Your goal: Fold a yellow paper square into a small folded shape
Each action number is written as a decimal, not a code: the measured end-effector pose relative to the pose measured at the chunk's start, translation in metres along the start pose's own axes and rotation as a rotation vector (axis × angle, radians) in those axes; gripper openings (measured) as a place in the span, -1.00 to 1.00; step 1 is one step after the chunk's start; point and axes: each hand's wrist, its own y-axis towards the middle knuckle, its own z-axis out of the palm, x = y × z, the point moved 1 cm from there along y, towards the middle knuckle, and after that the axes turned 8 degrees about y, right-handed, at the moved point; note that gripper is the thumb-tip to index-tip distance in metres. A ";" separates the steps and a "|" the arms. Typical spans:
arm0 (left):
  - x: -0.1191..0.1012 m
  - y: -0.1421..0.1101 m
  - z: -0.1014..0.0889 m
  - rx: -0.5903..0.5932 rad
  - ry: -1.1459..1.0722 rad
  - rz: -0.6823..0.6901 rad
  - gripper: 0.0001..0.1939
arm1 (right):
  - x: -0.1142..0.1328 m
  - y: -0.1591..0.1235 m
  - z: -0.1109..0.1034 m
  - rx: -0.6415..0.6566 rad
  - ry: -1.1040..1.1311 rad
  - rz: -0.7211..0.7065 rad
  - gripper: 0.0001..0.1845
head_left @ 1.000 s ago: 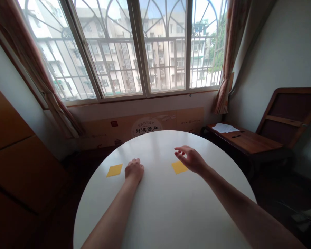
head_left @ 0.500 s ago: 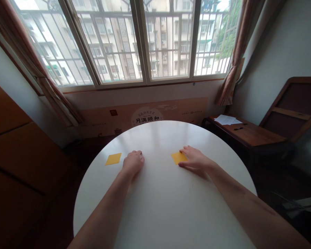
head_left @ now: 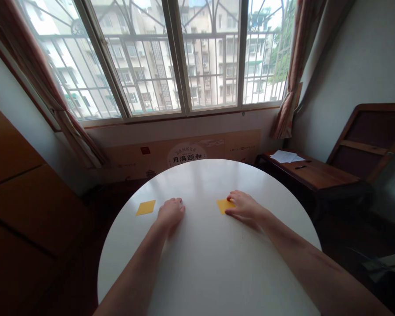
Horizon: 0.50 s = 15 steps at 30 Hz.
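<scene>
Two yellow paper squares lie on a round white table (head_left: pixel 204 263). My right hand (head_left: pixel 245 207) rests flat on the right edge of the right yellow square (head_left: pixel 223 205), fingers stretched out and covering part of it. My left hand (head_left: pixel 170 212) sits on the table as a loose fist with nothing in it. The left yellow square (head_left: pixel 145 207) lies a short way to the left of that fist, untouched.
A low wooden bench (head_left: pixel 312 173) with white papers (head_left: pixel 285 156) and a dark pen stands at the right. A printed cardboard panel (head_left: pixel 184 154) leans under the window behind the table. Wooden furniture fills the left side.
My right hand came down from hovering above the right yellow square and now lies flat on it. My left fist stayed in place.
</scene>
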 end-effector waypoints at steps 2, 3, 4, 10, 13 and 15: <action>0.000 0.001 0.001 -0.003 -0.003 -0.003 -0.60 | -0.001 0.000 0.002 0.000 -0.001 0.020 -0.49; 0.000 0.001 0.001 -0.004 -0.004 -0.004 -0.60 | -0.002 0.001 0.003 0.003 -0.002 0.027 -0.46; 0.001 0.001 0.001 -0.006 -0.006 -0.005 -0.60 | -0.002 0.001 0.004 0.006 -0.002 0.032 -0.43; 0.004 0.000 0.001 -0.020 -0.023 0.006 -0.60 | -0.003 0.003 0.003 0.025 0.014 0.050 -0.44; 0.005 -0.001 0.000 -0.024 -0.033 0.012 -0.61 | -0.001 0.001 0.001 0.022 0.035 0.065 -0.47; 0.005 -0.001 -0.002 -0.028 -0.040 0.011 -0.60 | 0.000 0.000 0.000 0.017 0.050 0.075 -0.49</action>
